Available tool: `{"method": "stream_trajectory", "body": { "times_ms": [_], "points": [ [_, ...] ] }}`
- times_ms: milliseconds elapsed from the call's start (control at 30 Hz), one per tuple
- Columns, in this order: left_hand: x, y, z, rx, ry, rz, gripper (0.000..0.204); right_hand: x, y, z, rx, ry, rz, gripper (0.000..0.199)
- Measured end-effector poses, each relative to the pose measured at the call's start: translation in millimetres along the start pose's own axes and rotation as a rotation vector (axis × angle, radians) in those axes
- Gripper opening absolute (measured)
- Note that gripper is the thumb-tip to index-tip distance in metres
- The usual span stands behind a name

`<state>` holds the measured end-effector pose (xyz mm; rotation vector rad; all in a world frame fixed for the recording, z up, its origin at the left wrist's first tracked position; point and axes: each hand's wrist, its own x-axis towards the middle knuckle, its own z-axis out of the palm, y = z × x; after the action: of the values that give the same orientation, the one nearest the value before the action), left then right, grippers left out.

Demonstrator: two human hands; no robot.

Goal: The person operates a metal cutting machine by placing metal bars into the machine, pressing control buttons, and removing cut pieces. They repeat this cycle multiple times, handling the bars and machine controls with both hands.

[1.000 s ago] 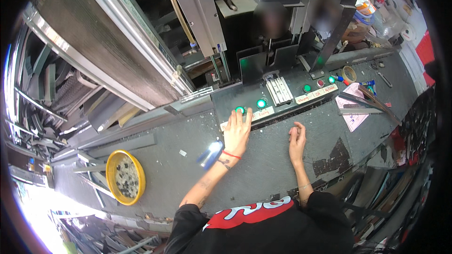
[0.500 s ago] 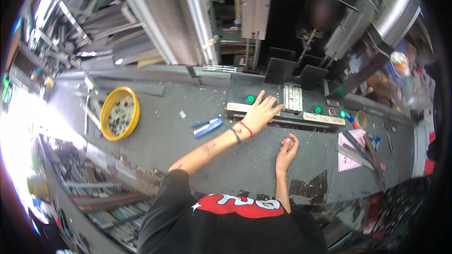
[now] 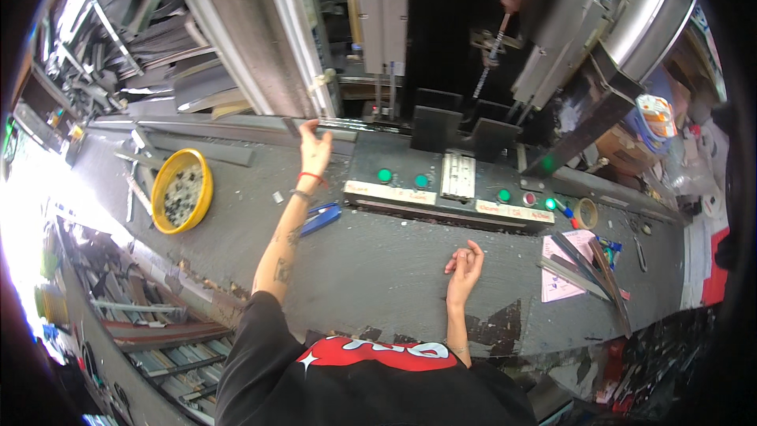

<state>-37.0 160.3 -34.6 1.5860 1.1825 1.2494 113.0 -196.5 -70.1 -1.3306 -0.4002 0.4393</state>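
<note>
Reaching left hand [image 3: 315,150] gripping metal bar [image 3: 236,128] near drill [image 3: 505,16], pinch risk; right hand [image 3: 465,264] loosely curled, empty on bench [image 3: 378,268].

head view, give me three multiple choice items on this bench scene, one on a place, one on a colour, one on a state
1. Where does the yellow bowl sit?
A. on the grey bench, to the person's left
B. on the control panel
C. under the right hand

2. What colour is the band on the left wrist?
A. blue
B. red
C. white

3. How is the right hand?
A. clamped on a metal bar
B. pressing a green button
C. resting on the bench with fingers curled, holding nothing

Answers:
1 A, the bowl lies on the bench top far left of the control panel.
2 B, a red band circles the wrist below the left hand, which reaches up to a long metal bar.
3 C, the hand lies on bare bench, apart from the buttons.
</note>
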Motion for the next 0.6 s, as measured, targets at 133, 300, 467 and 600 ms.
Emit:
{"method": "stream_trajectory", "body": {
  "times_ms": [133,300,467,600],
  "points": [
    [-19.4,27.1,14.8,-0.072,-0.303,-0.113,0.037,21.9,-29.5,-53.6,-0.109,0.162,-0.132,0.026],
    [-41.5,56.5,51.3,0.008,-0.573,-0.025,0.031,95.8,-82.3,-133.0,-0.516,0.303,-0.309,0.023],
    [-56.2,71.1,72.6,0.018,-0.577,0.019,0.031,197.1,-104.3,-171.9,-0.903,0.103,-0.423,0.034],
    [-55.1,73.6,64.0,-0.065,-0.634,-0.07,0.033,270.1,-89.2,-180.2,-1.036,-0.032,-0.38,0.041]
  ]
}}
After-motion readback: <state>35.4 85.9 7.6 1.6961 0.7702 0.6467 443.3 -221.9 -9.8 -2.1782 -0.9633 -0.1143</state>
